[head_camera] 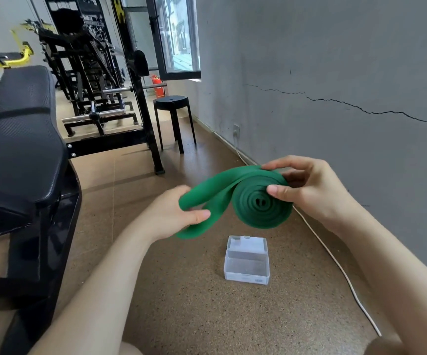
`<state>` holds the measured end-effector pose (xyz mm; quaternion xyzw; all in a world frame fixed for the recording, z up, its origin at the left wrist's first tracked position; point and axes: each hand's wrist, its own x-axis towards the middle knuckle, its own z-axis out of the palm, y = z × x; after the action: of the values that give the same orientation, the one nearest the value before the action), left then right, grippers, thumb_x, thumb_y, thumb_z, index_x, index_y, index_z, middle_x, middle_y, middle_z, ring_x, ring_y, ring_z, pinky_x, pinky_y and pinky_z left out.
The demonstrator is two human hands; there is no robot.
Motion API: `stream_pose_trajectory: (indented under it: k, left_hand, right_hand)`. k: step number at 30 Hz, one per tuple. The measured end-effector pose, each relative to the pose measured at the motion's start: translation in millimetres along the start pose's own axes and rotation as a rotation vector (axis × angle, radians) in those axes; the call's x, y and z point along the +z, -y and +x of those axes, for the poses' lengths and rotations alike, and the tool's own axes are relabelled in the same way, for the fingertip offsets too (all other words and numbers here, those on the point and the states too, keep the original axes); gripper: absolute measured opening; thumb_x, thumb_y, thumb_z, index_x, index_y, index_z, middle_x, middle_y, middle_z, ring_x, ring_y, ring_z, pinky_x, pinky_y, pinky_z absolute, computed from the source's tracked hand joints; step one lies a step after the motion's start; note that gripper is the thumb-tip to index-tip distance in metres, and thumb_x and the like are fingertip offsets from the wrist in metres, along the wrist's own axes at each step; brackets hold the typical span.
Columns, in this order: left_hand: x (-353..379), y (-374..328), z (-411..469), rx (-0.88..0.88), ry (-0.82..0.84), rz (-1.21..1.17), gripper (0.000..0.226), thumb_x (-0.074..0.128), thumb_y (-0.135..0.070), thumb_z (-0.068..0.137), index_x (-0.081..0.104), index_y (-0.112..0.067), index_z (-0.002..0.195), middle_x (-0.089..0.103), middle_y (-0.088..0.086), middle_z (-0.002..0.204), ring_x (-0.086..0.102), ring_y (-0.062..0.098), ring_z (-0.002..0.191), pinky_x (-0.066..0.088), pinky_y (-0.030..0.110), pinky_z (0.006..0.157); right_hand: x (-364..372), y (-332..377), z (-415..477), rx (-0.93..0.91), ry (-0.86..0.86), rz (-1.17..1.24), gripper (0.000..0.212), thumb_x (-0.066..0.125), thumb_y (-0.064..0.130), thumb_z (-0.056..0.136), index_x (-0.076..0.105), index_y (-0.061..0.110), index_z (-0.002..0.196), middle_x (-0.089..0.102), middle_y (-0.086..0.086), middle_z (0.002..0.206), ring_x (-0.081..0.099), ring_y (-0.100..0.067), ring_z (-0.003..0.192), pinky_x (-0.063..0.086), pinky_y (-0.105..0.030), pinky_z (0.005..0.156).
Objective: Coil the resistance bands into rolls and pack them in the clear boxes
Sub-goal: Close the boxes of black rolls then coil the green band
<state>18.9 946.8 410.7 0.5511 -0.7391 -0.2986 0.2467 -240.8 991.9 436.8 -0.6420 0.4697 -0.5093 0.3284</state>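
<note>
The right hand [312, 190] pinches the coiled part of a green resistance band [258, 201], thumb on the spiral's face and fingers curled over its top edge, while the left hand [174, 213] grips the band's loose looped tail between thumb and fingers. The band is held in the air above the speckled brown floor [181, 303]. Directly below it a clear box [247, 262] stands open on the floor, near the white cable [335, 262] that runs along the grey wall [335, 73].

Half-coiled green band [256, 201] between hands
</note>
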Motion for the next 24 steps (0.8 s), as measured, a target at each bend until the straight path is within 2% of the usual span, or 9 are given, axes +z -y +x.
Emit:
stream_pose_trajectory:
  k: [2, 7, 11, 14, 16, 19, 20, 22, 24]
  left_hand:
    - [4.2, 11.4, 1.7, -0.096, -0.030, -0.105, 0.013, 0.070, -0.016, 0.085, 0.065, -0.019, 0.097, 0.069, 0.002, 0.099, 0.068, 0.013, 0.089, 0.059, 0.032, 0.075]
    - [4.1, 7.0, 5.8, -0.122, -0.204, -0.534, 0.022, 0.074, -0.005, 0.079, 0.065, -0.007, 0.099, 0.074, 0.011, 0.086, 0.073, 0.020, 0.078, 0.060, 0.027, 0.065]
    - [4.4, -2.0, 4.0, -0.080, -0.100, -0.827, 0.023, 0.065, -0.017, 0.078, 0.070, 0.002, 0.091, 0.075, 0.011, 0.085, 0.072, 0.024, 0.083, 0.060, 0.030, 0.068]
    - [1.7, -9.5, 4.3, 0.004, -0.029, -1.062, 0.023, 0.057, -0.021, 0.077, 0.075, -0.008, 0.070, 0.074, 0.008, 0.084, 0.072, 0.021, 0.084, 0.060, 0.034, 0.072]
    - [1.4, -11.4, 3.4, 0.028, -0.026, -1.199, 0.024, 0.057, -0.020, 0.078, 0.075, -0.011, 0.067, 0.074, 0.007, 0.085, 0.072, 0.021, 0.087, 0.060, 0.035, 0.073]
    - [-1.8, -2.0, 4.1, 0.066, 0.047, -1.329, 0.015, 0.071, -0.018, 0.071, 0.076, -0.007, 0.080, 0.073, 0.010, 0.094, 0.070, 0.022, 0.094, 0.059, 0.036, 0.077]
    - [-3.4, 2.2, 4.6, 0.056, 0.086, -1.341, 0.022, 0.076, -0.015, 0.067, 0.075, -0.005, 0.088, 0.071, 0.011, 0.097, 0.069, 0.023, 0.097, 0.058, 0.039, 0.083]
    - [-6.1, 9.5, 3.9, -0.047, 0.127, -1.273, 0.028, 0.071, -0.008, 0.074, 0.070, -0.007, 0.102, 0.067, 0.010, 0.093, 0.067, 0.022, 0.093, 0.056, 0.043, 0.087]
    - [-8.6, 13.6, 2.1, -0.147, 0.085, -1.171, 0.033, 0.060, -0.005, 0.080, 0.067, -0.011, 0.112, 0.065, 0.009, 0.091, 0.068, 0.020, 0.088, 0.059, 0.037, 0.078]
  right_hand:
    - [-4.9, -4.2, 1.2, 0.024, -0.046, 0.035, 0.031, 0.073, -0.004, 0.078, 0.072, 0.023, 0.094, 0.074, -0.015, 0.090, 0.072, -0.033, 0.083, 0.059, -0.045, 0.079]
    - [-13.0, -14.1, 4.2, 0.109, -0.160, 0.061, 0.028, 0.071, -0.004, 0.081, 0.071, 0.021, 0.095, 0.075, -0.011, 0.082, 0.073, -0.032, 0.078, 0.059, -0.050, 0.077]
    - [-14.9, -20.4, 5.2, 0.139, -0.181, -0.003, 0.030, 0.071, -0.004, 0.081, 0.069, 0.024, 0.090, 0.074, -0.013, 0.082, 0.072, -0.030, 0.077, 0.060, -0.041, 0.074]
    - [-11.9, -22.5, 5.6, 0.143, -0.165, -0.051, 0.032, 0.071, -0.005, 0.081, 0.067, 0.027, 0.087, 0.072, -0.015, 0.084, 0.071, -0.028, 0.075, 0.060, -0.036, 0.069]
    - [-11.8, -21.2, 6.0, 0.136, -0.159, -0.031, 0.032, 0.070, -0.006, 0.081, 0.067, 0.026, 0.087, 0.072, -0.015, 0.083, 0.070, -0.028, 0.074, 0.060, -0.034, 0.067]
    - [-13.5, -20.0, 6.8, 0.125, -0.144, 0.024, 0.028, 0.070, -0.006, 0.081, 0.070, 0.021, 0.092, 0.073, -0.015, 0.084, 0.072, -0.031, 0.077, 0.060, -0.041, 0.071]
    - [-14.5, -19.7, 6.5, 0.123, -0.140, 0.031, 0.028, 0.070, -0.006, 0.081, 0.070, 0.020, 0.092, 0.074, -0.015, 0.085, 0.072, -0.032, 0.079, 0.060, -0.043, 0.073]
    - [-16.7, -20.1, 5.6, 0.116, -0.153, 0.026, 0.029, 0.071, -0.006, 0.080, 0.071, 0.020, 0.092, 0.074, -0.013, 0.084, 0.072, -0.030, 0.079, 0.059, -0.041, 0.073]
    - [-18.0, -19.3, 4.3, 0.103, -0.165, 0.011, 0.031, 0.071, -0.007, 0.080, 0.071, 0.022, 0.090, 0.074, -0.010, 0.083, 0.072, -0.027, 0.077, 0.060, -0.038, 0.070]
